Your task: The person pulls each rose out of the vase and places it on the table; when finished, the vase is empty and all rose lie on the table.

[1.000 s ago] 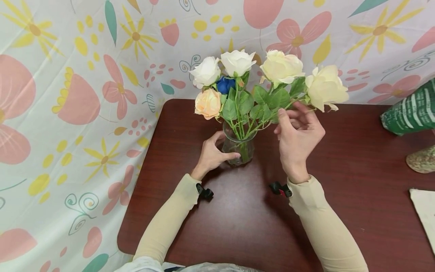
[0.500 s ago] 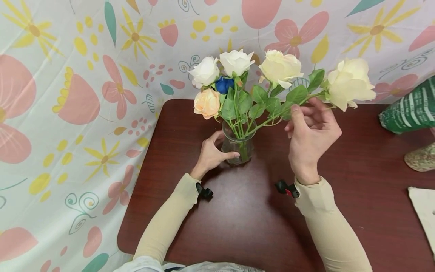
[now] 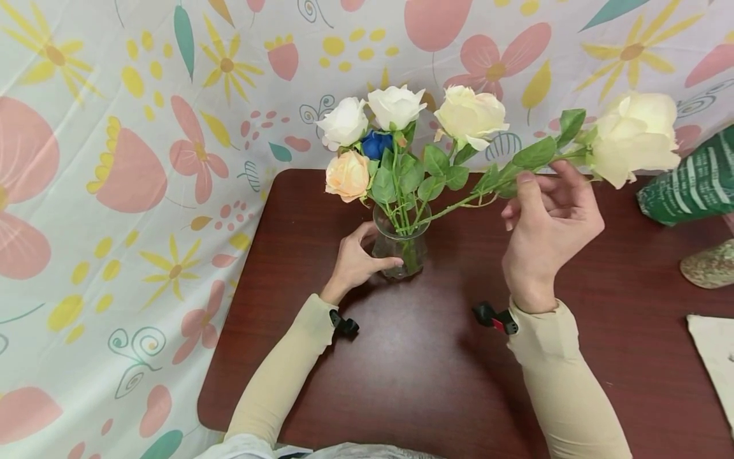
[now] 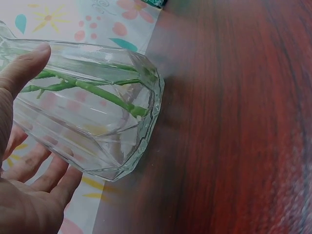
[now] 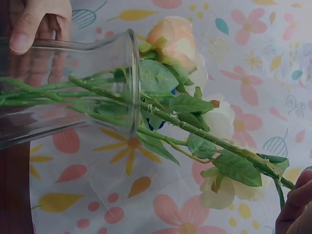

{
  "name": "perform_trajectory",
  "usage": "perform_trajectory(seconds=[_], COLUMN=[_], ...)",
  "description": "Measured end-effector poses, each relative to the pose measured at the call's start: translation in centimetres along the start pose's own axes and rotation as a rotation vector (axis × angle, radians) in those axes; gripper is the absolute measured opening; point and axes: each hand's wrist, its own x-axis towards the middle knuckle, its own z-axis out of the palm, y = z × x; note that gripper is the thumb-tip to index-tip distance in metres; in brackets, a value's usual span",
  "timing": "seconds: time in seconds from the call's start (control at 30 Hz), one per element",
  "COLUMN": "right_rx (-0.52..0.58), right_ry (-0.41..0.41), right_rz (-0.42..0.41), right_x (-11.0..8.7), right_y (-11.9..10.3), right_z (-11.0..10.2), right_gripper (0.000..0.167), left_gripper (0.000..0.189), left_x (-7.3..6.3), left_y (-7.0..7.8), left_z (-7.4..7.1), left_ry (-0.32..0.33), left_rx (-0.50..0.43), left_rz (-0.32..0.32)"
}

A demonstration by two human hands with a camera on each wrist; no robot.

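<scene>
A clear glass vase (image 3: pixel 421 248) stands on the table with my left hand (image 3: pixel 358 258) around its side, thumb in front and fingers behind. My right hand (image 3: pixel 550 223) pinches the stem of a cream rose (image 3: pixel 633 140) below its bloom. That stem slants down to the left, and its cut end (image 5: pixel 73 79) lies just inside the vase mouth in the right wrist view. Still in the vase are two white roses (image 3: pixel 395 107), a blue rose (image 3: pixel 376 145), a peach rose (image 3: pixel 348 175) and another cream rose (image 3: pixel 471 118). Green stems (image 4: pixel 107 95) show through the glass.
A green printed bag (image 3: pixel 688 182) is at the right, above a speckled rounded object (image 3: pixel 710 266). A pale flat sheet (image 3: pixel 713 350) lies at the right edge. Flower-patterned cloth (image 3: pixel 132 255) hangs behind and left of the dark red table (image 3: pixel 401 382).
My right hand has moved right, drawing the cream rose outward and its stem up toward the vase mouth. My left hand stays on the vase.
</scene>
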Motion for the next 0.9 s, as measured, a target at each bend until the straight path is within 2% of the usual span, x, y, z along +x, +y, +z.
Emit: perform_trajectory(seconds=[0.6,0.9], right_rx=[0.108,0.175], right_ry=[0.114,0.167], right_rz=[0.019,-0.001], right_x=[1.2,3.0], right_y=[-2.4,-3.4], right_z=[-0.2,-1.2], right_gripper=[0.023,0.022], left_gripper=[0.071,0.073], left_x=[0.0,0.0], left_y=[-0.3,-0.2], left_z=[0.1,0.1], left_ry=[0.005,0.003], left_rx=[-0.017,-0.024], left_rz=[-0.005,-0.012])
